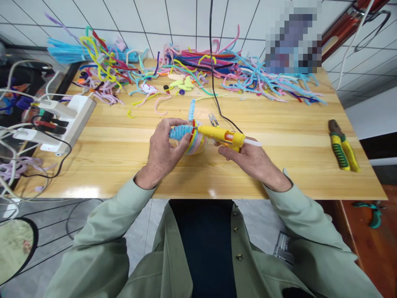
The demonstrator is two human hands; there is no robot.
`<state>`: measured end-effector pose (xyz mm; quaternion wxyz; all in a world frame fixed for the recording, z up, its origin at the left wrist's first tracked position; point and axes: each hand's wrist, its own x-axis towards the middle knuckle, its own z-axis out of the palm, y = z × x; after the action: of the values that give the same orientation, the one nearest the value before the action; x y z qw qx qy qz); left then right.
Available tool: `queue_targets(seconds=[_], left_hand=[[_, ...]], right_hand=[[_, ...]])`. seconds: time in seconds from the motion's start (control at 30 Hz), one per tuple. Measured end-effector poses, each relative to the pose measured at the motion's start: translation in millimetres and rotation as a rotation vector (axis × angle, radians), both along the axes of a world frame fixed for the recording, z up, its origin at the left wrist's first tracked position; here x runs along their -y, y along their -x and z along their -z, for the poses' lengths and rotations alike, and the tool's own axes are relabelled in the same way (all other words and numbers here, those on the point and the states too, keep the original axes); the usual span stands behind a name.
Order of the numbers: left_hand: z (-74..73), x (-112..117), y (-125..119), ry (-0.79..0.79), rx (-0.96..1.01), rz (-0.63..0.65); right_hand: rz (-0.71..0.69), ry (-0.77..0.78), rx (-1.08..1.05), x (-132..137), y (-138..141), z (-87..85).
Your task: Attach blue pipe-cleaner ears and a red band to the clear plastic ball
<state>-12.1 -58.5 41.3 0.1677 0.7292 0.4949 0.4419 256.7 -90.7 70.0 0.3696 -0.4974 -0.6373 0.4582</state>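
Gripping a blue coil (pixel 180 131) against the ball (pixel 199 147), the left hand (pixel 161 152) is closed; the right hand (pixel 251 161) clasps a glue gun (pixel 221 135) touching the ball

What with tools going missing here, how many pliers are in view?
2. Yellow-green pliers lie on the wooden table, right of the right hand. Teal pliers lie on the reddish surface beyond the table's right edge. Others may hide under the pipe cleaners.

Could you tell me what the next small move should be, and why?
Probably squeeze out a small dab: the glue gun, in the right hand, has its nozzle at the joint between blue coil and striped ball, which the left hand pinches.
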Motion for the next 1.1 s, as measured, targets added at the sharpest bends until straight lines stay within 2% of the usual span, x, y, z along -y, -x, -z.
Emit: queue_targets(seconds=[0.3, 0.5, 0.63, 1.1], left_hand=[[2.0, 0.5, 0.6, -0.058, -0.058, 0.009], [3.4, 0.1, 1.5, -0.069, -0.079, 0.017], [2.2, 1.1, 1.2, -0.057, -0.088, 0.019], [1.3, 2.7, 0.9, -0.064, -0.108, 0.025]], right_hand=[[-0.036, -0.104, 0.175, 7.4, 0.6, -2.7], [-0.025, -0.190, 0.223, 9.1, 3.3, 3.4], [-0.018, -0.195, 0.240, 10.6, 4.1, 5.4], [-0.027, -0.254, 0.309, 16.4, 5.4, -5.6]])
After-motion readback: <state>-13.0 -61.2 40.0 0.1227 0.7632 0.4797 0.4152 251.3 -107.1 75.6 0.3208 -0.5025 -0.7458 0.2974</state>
